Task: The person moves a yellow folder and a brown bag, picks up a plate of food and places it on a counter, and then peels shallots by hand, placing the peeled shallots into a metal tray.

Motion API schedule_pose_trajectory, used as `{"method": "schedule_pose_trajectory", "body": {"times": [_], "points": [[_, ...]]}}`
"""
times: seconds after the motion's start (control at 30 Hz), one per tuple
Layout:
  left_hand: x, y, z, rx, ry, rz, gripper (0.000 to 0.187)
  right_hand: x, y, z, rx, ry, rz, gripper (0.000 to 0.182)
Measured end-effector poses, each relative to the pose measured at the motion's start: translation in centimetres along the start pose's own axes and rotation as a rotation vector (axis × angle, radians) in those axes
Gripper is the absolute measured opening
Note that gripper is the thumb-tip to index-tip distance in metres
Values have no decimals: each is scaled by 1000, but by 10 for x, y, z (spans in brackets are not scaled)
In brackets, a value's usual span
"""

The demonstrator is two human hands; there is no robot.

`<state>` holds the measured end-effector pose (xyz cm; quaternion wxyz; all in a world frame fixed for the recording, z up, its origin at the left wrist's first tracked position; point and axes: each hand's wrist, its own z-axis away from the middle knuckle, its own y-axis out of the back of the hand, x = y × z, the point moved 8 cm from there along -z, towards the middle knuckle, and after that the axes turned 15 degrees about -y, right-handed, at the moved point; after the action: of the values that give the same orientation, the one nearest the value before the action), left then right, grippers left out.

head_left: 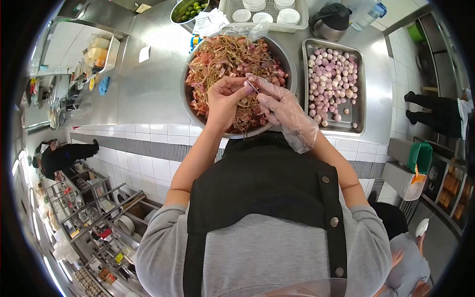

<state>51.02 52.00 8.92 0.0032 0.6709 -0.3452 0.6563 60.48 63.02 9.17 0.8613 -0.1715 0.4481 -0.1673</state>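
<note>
Both of my hands meet over a large metal bowl [292,74] heaped with dry, reddish-brown shallot skins [232,54]. My bare left hand [226,99] is closed, pinching a small purple shallot [248,90] between thumb and fingers. A clear plastic glove covers my right hand [282,104], which is closed around a small knife. Only the knife's thin blade [253,86] shows, against the shallot; its handle is hidden by the glove. To the right of the bowl, a rectangular metal tray [361,89] holds many peeled shallots [331,74].
Behind the bowl stand a basket of white dishes [302,24], a container of green fruit [190,11] and paper slips [210,22]. A dark-lidded jug [330,22] sits behind the tray. Other people are at the left, right and lower right.
</note>
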Motion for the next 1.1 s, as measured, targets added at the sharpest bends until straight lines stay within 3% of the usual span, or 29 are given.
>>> {"method": "schedule_pose_trajectory", "body": {"times": [0.23,0.43,0.63,1.1], "points": [[-8,5,8,92,-47,-160,21,1,7,-12,46,25,-42,41],[-8,10,4,88,-29,-45,25,6,5,-16,-128,-167,-408,34],[-4,6,4,81,4,10,28,0,5,-13,-14,-99,-234,30],[-11,4,8,49,165,276,26,0,9,-6,46,-38,-287,36]]}}
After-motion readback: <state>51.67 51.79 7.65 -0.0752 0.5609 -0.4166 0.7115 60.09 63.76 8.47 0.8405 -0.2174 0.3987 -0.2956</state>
